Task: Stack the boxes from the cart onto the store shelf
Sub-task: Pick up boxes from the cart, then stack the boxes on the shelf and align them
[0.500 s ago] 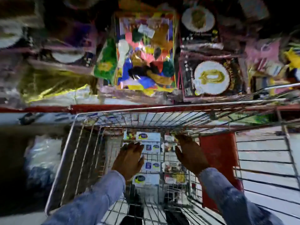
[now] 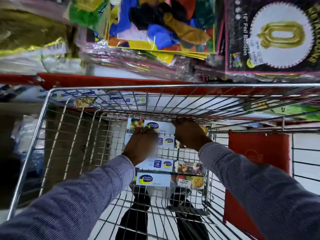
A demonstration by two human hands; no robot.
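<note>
Both hands, left hand [image 2: 141, 144] and right hand [image 2: 188, 133], have reached deeper, fingers now gripping the far box [image 2: 163, 126].

Boxes [image 2: 152, 179] lie in the cart [image 2: 50, 108], both hands on the far ones; the shelf [image 2: 103, 80] stands beyond.

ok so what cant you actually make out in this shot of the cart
- Left hand, head view: motion-blurred, so its grip on the boxes is unclear.
- Right hand: fingertips curl over the far box edge, out of sight.
- Box count: both hands and the cart wires cover part of the row.
- Shelf packets above: smeared, cut off by the top edge.
- Box small print: too small.
</note>
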